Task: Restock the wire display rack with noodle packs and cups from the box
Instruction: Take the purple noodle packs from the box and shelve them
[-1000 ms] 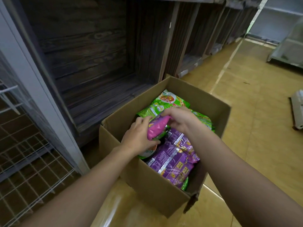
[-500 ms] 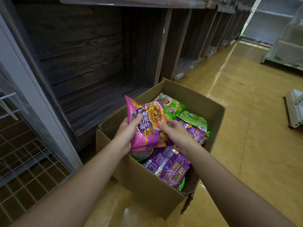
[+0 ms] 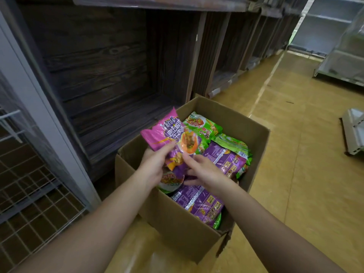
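Note:
An open cardboard box stands on the floor, filled with purple noodle packs and green noodle packs. My left hand grips a pink noodle pack by its lower edge and holds it above the box. My right hand touches the same pack's lower part with index finger and thumb. A noodle cup lies in the box under my hands, partly hidden. The wire display rack is at the left edge.
Dark wooden shelving runs behind the box and down the aisle. A white post separates it from the wire rack. Yellow floor stretches to the right, with a white metal shelf part lying on it and white shelving beyond.
The pink pack has come out of the box, risen and tilted to the left. My left hand now holds it from below, and my right hand has slid down to its lower edge.

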Action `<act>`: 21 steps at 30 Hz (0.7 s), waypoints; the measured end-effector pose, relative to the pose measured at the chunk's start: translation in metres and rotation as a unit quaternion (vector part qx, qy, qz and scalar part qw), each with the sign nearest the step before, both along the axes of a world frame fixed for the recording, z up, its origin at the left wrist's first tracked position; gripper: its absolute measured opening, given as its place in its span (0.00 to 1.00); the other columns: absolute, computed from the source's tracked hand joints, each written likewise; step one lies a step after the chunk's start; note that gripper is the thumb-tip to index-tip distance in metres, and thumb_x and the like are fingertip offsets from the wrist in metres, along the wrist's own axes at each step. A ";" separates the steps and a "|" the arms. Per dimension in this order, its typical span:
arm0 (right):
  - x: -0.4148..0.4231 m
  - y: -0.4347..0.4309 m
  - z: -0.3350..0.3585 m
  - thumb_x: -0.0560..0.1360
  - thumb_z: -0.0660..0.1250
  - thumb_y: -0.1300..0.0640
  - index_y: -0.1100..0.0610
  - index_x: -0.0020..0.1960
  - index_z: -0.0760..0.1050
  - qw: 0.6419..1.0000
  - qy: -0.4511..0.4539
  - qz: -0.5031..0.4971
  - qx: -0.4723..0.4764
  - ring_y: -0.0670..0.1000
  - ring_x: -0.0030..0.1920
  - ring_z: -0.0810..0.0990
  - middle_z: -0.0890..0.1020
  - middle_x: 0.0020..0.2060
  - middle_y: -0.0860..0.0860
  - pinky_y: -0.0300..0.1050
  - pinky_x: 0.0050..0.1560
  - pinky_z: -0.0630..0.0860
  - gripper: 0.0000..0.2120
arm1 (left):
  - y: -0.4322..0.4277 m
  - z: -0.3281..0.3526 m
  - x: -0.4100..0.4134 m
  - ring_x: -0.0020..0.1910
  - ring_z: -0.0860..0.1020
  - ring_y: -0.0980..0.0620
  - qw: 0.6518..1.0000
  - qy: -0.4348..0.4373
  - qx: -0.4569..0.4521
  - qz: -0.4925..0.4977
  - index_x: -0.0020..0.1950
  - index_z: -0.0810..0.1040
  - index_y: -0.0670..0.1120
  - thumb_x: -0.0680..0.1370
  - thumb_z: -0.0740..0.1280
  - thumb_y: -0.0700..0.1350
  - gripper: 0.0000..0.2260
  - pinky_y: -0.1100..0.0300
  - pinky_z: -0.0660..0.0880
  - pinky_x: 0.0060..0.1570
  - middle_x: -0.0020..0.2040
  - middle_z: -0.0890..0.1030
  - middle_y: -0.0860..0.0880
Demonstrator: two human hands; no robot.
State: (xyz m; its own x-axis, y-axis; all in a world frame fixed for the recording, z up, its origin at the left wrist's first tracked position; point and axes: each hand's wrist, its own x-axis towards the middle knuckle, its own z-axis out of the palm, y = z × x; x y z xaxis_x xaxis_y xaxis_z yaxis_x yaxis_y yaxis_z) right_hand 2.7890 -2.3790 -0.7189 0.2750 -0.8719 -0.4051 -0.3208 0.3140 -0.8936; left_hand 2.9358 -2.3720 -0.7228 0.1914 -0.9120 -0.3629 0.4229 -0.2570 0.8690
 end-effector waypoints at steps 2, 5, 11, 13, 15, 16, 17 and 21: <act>-0.017 -0.001 -0.004 0.78 0.62 0.39 0.56 0.63 0.74 0.947 0.252 0.151 -0.133 0.51 0.56 0.80 0.81 0.58 0.53 0.53 0.57 0.79 0.23 | -0.005 -0.002 0.006 0.38 0.84 0.51 0.997 0.011 0.014 0.071 0.53 0.81 0.46 0.75 0.71 0.41 0.07 0.56 0.79 0.44 0.38 0.86 0.49; -0.039 -0.003 -0.011 0.70 0.69 0.33 0.55 0.71 0.68 0.819 0.495 0.249 -0.145 0.56 0.61 0.76 0.74 0.63 0.55 0.52 0.59 0.76 0.37 | -0.006 -0.002 0.013 0.32 0.82 0.53 0.996 -0.008 0.024 0.090 0.46 0.79 0.47 0.76 0.69 0.40 0.02 0.59 0.77 0.37 0.32 0.84 0.52; -0.041 -0.005 -0.014 0.65 0.76 0.39 0.64 0.61 0.74 0.856 0.479 0.182 -0.064 0.53 0.52 0.78 0.80 0.53 0.55 0.47 0.53 0.77 0.36 | -0.005 -0.002 0.013 0.42 0.82 0.51 0.996 -0.066 -0.005 0.054 0.58 0.76 0.49 0.76 0.70 0.44 0.12 0.59 0.75 0.38 0.46 0.84 0.49; -0.047 -0.007 -0.006 0.65 0.78 0.41 0.63 0.59 0.76 0.900 0.402 0.156 -0.062 0.54 0.54 0.79 0.80 0.52 0.53 0.44 0.52 0.75 0.33 | -0.003 -0.001 0.014 0.44 0.82 0.52 0.996 -0.074 -0.016 0.056 0.61 0.75 0.51 0.76 0.70 0.46 0.14 0.58 0.75 0.38 0.48 0.84 0.50; -0.053 -0.011 0.003 0.63 0.80 0.44 0.58 0.64 0.74 0.944 0.305 0.097 -0.079 0.54 0.59 0.79 0.80 0.58 0.51 0.46 0.59 0.76 0.35 | -0.003 -0.002 0.013 0.45 0.82 0.53 0.993 -0.095 -0.027 0.068 0.62 0.75 0.52 0.77 0.70 0.48 0.14 0.59 0.75 0.39 0.48 0.83 0.52; -0.056 -0.014 0.006 0.63 0.81 0.47 0.57 0.63 0.75 0.968 0.234 0.053 -0.074 0.54 0.56 0.81 0.82 0.57 0.51 0.49 0.59 0.77 0.33 | -0.004 -0.003 0.013 0.45 0.82 0.53 0.990 -0.113 -0.032 0.082 0.62 0.75 0.52 0.77 0.70 0.48 0.15 0.60 0.75 0.39 0.49 0.83 0.52; -0.058 -0.016 0.009 0.62 0.82 0.49 0.56 0.61 0.75 0.985 0.162 0.003 -0.065 0.55 0.51 0.84 0.84 0.54 0.53 0.53 0.57 0.80 0.31 | -0.006 -0.004 0.012 0.45 0.81 0.54 0.986 -0.129 -0.037 0.100 0.64 0.74 0.51 0.77 0.69 0.49 0.15 0.61 0.75 0.39 0.49 0.82 0.52; -0.053 -0.022 0.015 0.62 0.79 0.42 0.54 0.54 0.69 0.973 0.114 -0.169 -0.110 0.56 0.46 0.84 0.83 0.47 0.52 0.59 0.52 0.80 0.29 | -0.010 -0.007 0.013 0.51 0.80 0.51 0.981 -0.141 -0.019 0.135 0.67 0.71 0.50 0.78 0.67 0.50 0.18 0.56 0.75 0.49 0.55 0.81 0.51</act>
